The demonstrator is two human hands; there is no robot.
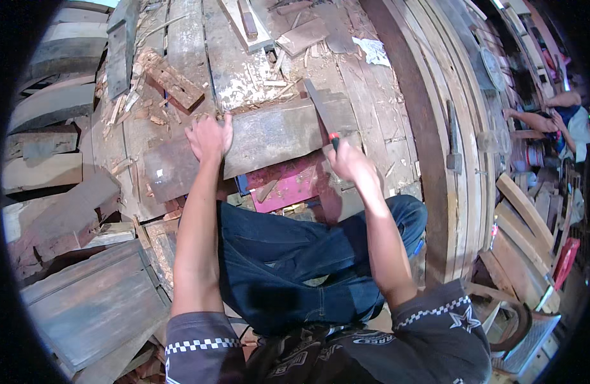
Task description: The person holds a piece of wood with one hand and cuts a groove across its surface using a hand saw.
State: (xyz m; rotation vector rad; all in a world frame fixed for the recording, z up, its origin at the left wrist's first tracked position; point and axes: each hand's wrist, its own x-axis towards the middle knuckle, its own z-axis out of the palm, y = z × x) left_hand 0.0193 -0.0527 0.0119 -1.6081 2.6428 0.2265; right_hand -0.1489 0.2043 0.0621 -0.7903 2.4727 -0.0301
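A worn, grey-brown wooden board [275, 136] lies crosswise in front of my crossed legs. My left hand [208, 136] is closed over its far edge, toward the left part, with the fingertips partly hidden. My right hand [351, 161] is wrapped round the red and black handle of a long, flat-bladed tool [318, 105]. Its blade points away and slightly left across the board's right part; whether it is a saw or a file I cannot tell. Beneath the board's near edge shows a bright pink flat piece [288, 190] strewn with wood scraps.
A notched wood block [173, 82] and shavings lie beyond the board. Long stacked beams [435, 128] run along the right, with a hammer-like tool [454, 137] on them. Planks [48, 173] crowd the left. Another person [566, 125] sits at the far right.
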